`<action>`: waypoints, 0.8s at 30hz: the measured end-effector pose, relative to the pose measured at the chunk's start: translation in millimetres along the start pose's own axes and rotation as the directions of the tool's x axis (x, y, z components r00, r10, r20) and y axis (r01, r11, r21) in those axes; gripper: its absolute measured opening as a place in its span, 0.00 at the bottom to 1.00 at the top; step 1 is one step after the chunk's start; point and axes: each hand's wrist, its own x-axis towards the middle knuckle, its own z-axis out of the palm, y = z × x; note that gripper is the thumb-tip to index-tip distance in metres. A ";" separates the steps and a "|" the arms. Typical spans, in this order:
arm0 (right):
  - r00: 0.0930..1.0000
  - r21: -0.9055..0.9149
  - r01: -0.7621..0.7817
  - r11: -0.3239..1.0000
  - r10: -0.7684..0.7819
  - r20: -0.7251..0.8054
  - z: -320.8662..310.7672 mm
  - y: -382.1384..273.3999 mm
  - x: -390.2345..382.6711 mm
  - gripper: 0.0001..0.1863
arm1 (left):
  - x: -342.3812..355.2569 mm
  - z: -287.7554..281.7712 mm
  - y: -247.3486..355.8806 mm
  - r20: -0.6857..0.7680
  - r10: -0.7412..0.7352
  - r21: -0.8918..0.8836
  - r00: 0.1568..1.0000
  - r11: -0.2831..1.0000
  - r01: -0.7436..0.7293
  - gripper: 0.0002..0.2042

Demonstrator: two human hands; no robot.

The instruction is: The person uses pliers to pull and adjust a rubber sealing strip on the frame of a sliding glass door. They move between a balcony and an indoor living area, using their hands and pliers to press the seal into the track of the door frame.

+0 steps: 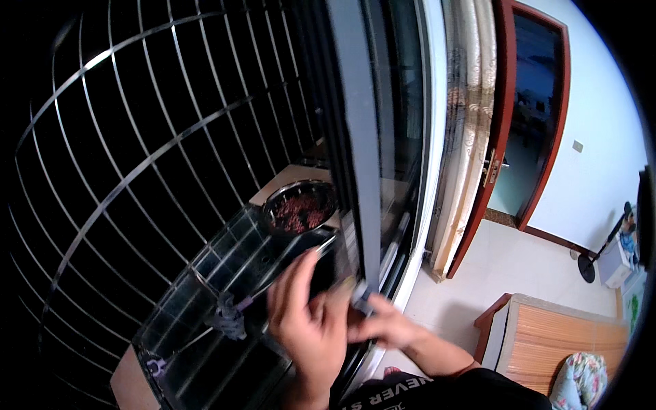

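Note:
My left hand is blurred in front of the sliding window, its fingers curled close to a thin silvery piece; I cannot make out what they hold. My right hand is bent at the grey window frame, near a small dark grey piece that I cannot identify. Beyond my hands, a round metal bowl of small reddish-brown pieces stands on the outside ledge. A dark crumpled item with a purple part lies on the metal grid beside a thin rod.
Curved security bars enclose the left side. A patterned curtain hangs beside a red-framed doorway. At lower right stands a bed with a slatted mat and floral bundle. A black stand is by the wall.

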 end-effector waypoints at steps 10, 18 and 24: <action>0.951 -0.146 0.296 0.944 -0.278 0.133 -80.8 6.4 -94.2 0.29 | -36.9 74.9 42.8 -0.036 0.579 0.235 0.814 0.797 -0.557 0.19; 0.673 0.056 0.289 0.956 -0.162 -0.722 -258.4 -97.4 -204.2 0.22 | -70.7 358.5 118.2 0.393 0.046 -0.542 0.918 0.819 0.191 0.15; 0.297 0.042 0.372 0.927 -0.076 -0.952 -383.0 -127.0 -267.8 0.12 | -75.1 517.2 176.8 0.770 0.231 -0.553 0.594 0.707 0.442 0.21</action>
